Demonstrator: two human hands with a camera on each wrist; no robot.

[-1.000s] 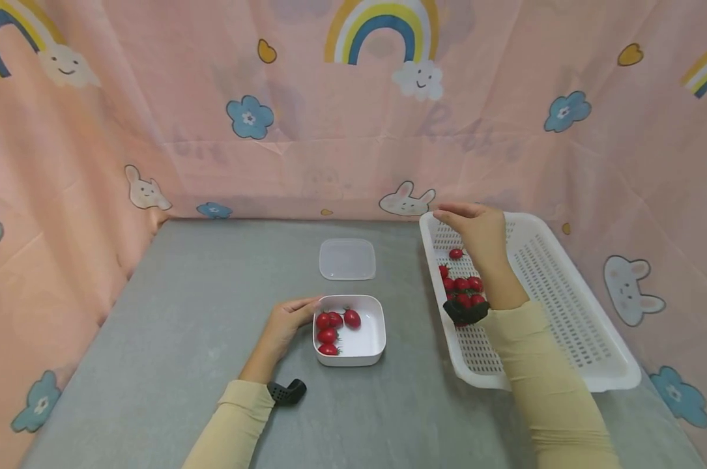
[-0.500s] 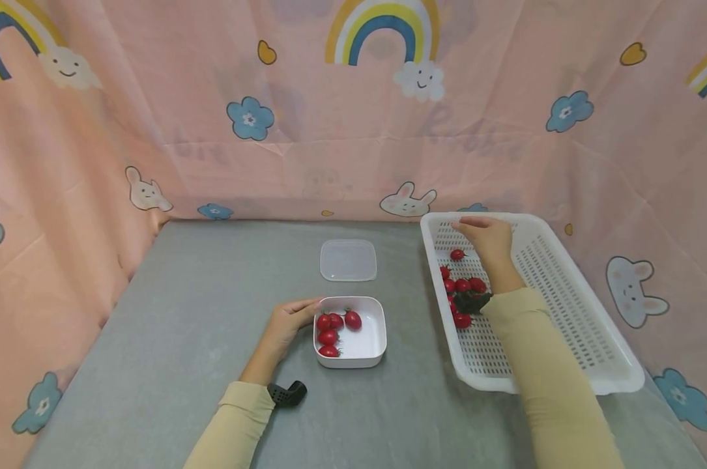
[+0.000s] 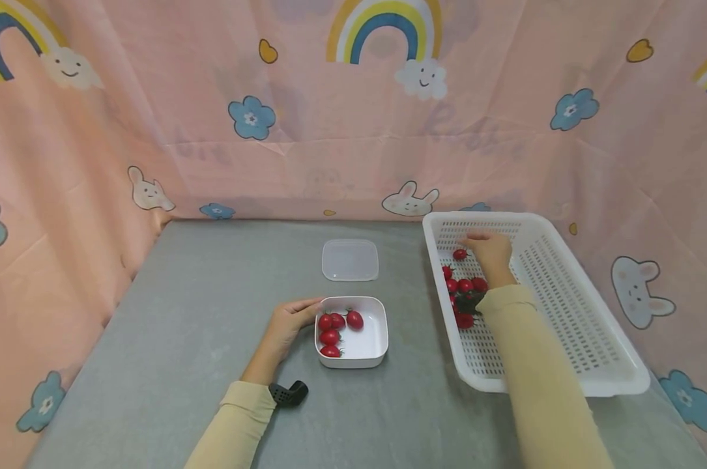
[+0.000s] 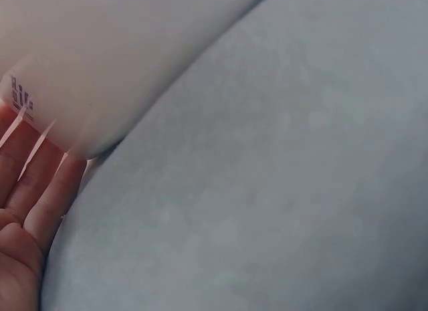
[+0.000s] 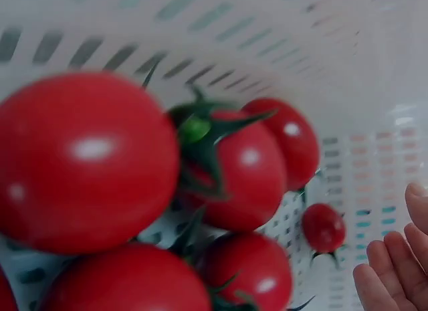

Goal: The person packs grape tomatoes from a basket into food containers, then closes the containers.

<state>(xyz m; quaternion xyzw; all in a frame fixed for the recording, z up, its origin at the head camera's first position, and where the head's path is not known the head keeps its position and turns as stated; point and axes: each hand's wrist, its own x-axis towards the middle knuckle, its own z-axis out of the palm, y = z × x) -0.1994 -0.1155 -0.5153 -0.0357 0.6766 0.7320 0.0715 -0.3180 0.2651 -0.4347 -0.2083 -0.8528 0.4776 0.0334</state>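
A small white square box (image 3: 372,333) stands mid-table with several cherry tomatoes (image 3: 330,337) inside, mostly along its left side. My left hand (image 3: 284,327) touches the box's left wall with fairly straight fingers, seen against the pale plastic in the left wrist view. At the right, a white perforated basket (image 3: 564,312) holds more cherry tomatoes (image 5: 87,164) near its left wall. My right hand (image 3: 491,254) is inside the basket, its loosely bent fingers (image 5: 394,261) holding nothing. A single cherry tomato (image 3: 460,254) lies just left of those fingertips, apart from the cluster, which my wrist partly hides.
Behind the box, a translucent rectangular lid (image 3: 350,260) lies flat on the grey table (image 3: 212,312). A pink printed curtain (image 3: 306,163) borders the table at the back and on both sides.
My right hand has moved from over the basket's far left corner down and nearer, beside the lone cherry tomato. The left hand and the box have stayed in place.
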